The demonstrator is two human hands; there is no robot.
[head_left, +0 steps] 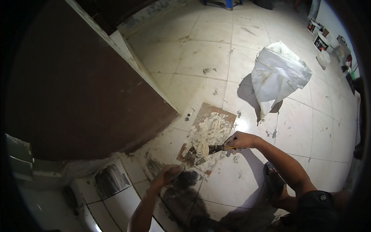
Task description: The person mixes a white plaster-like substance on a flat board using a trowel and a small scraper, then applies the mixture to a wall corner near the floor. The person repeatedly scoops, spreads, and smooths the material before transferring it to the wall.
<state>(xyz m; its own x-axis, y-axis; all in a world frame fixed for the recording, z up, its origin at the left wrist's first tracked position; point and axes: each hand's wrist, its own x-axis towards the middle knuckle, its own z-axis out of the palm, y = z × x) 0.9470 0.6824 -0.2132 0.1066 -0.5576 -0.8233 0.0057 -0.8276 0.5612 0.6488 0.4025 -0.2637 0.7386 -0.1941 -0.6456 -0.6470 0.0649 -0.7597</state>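
Note:
My right hand (239,140) grips a putty knife with a yellow handle (230,147); its dark blade (215,148) is in pale paste (208,129) spread on a brown board (214,107) on the tiles. At the board's lower left corner, my left hand (170,174) is closed on something I cannot make out, partly hidden by the fingers and smeared with paste.
A crumpled white sack (282,73) lies right of the board. A dark brown panel (77,96) and tiled step (112,197) are on the left. Buckets (320,41) line the far right wall. A blue stool (228,4) stands behind. My sandaled foot (275,179) is below right.

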